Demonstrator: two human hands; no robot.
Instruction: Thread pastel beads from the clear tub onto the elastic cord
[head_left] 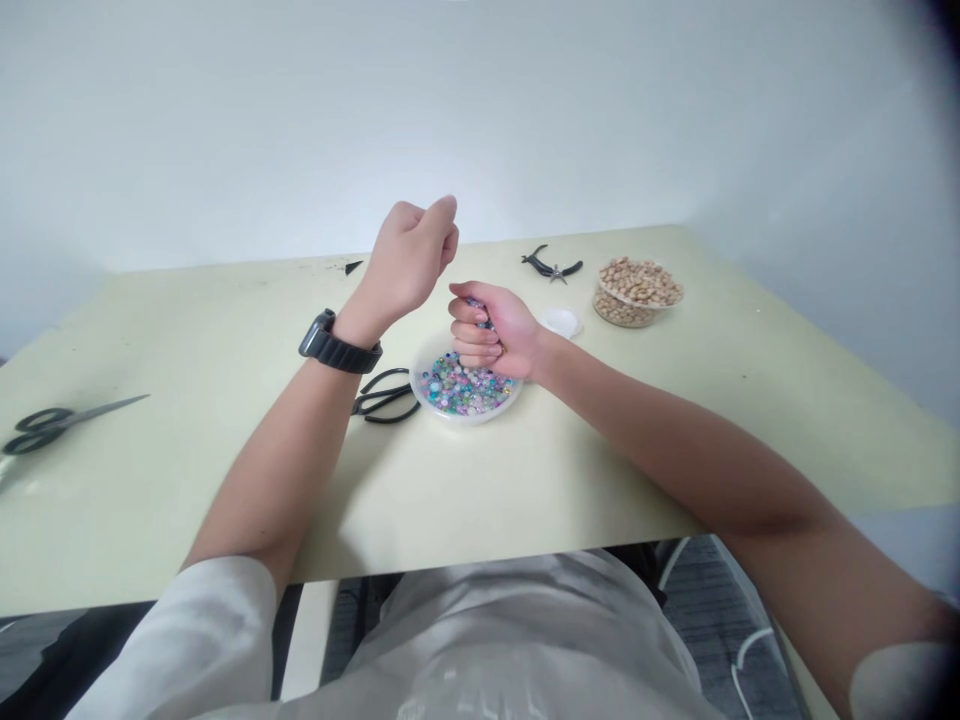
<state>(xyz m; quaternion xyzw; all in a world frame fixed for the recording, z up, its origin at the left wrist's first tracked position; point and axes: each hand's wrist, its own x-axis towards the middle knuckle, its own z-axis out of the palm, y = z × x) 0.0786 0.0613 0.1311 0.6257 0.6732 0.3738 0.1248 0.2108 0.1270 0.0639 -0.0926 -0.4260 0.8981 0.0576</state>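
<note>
My right hand is curled, palm turned up, around several small blue and purple beads; whether they are loose or strung I cannot tell. It hovers over the far side of a white bowl of mixed pearly, teal and pink beads. Higher up and to the left, my left hand is closed in a fist, a black watch on its wrist. Its fingers hide whatever may be in them. The two hands are apart by a small gap.
Black-handled scissors lie left of the bowl, another pair at the far left. Behind are black-handled pliers, a small white lid-like dish and a clear tub heaped with tan nut-like pieces. A wall backs the table.
</note>
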